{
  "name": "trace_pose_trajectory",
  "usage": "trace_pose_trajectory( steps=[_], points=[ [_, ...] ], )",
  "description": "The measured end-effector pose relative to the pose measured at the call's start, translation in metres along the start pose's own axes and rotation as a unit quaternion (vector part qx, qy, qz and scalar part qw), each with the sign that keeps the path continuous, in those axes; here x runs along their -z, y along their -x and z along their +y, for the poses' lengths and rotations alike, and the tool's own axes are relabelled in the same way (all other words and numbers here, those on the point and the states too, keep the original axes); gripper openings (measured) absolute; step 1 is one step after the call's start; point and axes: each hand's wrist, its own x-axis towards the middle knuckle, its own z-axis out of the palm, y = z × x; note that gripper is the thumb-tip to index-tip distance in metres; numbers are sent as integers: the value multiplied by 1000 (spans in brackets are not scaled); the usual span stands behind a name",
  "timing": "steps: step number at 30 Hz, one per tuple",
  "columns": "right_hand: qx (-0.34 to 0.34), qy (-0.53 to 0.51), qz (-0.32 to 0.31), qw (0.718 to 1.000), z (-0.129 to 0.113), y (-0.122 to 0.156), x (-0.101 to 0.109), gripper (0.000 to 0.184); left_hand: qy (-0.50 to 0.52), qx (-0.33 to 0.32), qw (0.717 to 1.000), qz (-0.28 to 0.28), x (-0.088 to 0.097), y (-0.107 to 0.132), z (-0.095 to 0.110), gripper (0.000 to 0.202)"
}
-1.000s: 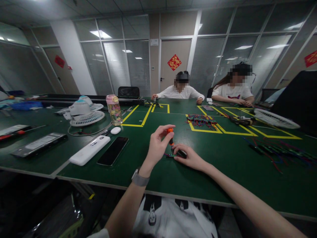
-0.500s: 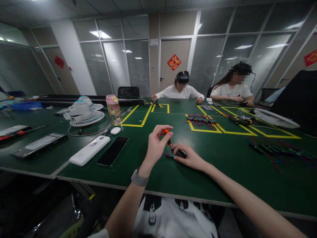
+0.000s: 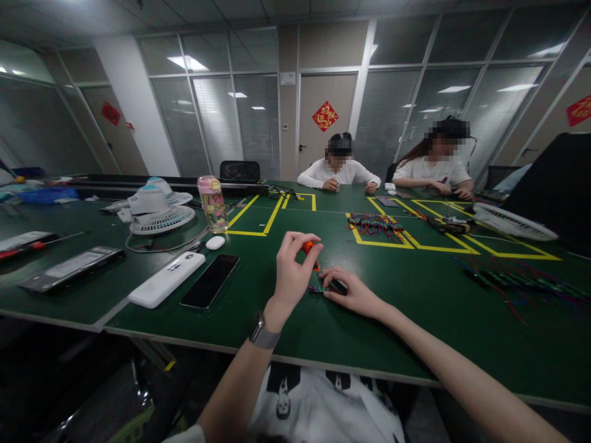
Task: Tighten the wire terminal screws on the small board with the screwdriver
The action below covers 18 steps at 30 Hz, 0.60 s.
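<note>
Screwdriver mid-table, clear of edges.

Wide green tabletop marked with yellow tape stretches across an office room, glass partition walls with blinds behind, a tan door carrying a red ornament, ceiling panel lights glowing overhead.

Counts on the green table

Two co-workers sit opposite; two white fans; one pink-capped bottle; one black phone; one white power bank; one orange-handled screwdriver; two red door decorations.
</note>
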Motion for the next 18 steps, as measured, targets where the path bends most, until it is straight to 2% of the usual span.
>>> trace_pose_trajectory(
  steps=[2, 4, 7, 9, 11, 14, 16, 18],
  points=[
    [0, 1, 2, 1000, 0, 0, 0, 4, -42, -33, 999, 4, 1, 1, 2, 15],
    [0, 0, 4, 1000, 1, 0, 0, 4, -3, -35, 999, -26, 1, 2, 4, 23],
    [1, -1, 2, 1000, 2, 0, 0, 5, 120, 26, 989, -80, 0, 0, 4, 27],
    [0, 0, 1, 1000, 2, 0, -1, 5, 160, 59, 981, -90, 0, -2, 2, 24],
    [-2, 2, 1, 1000, 3, 0, -1, 5, 133, 58, 987, -63, 0, -2, -1, 18],
    [-4, 3, 0, 1000, 4, 1, -1, 4, 36, 27, 999, -10, 0, -1, -3, 16],
    [-4, 3, 0, 1000, 4, 1, -1, 4, 15, 11, 1000, -11, 0, 0, -2, 23],
    [-5, 3, 1, 1000, 4, 1, -1, 5, 58, 18, 997, -48, 0, 0, -1, 31]
  ],
)
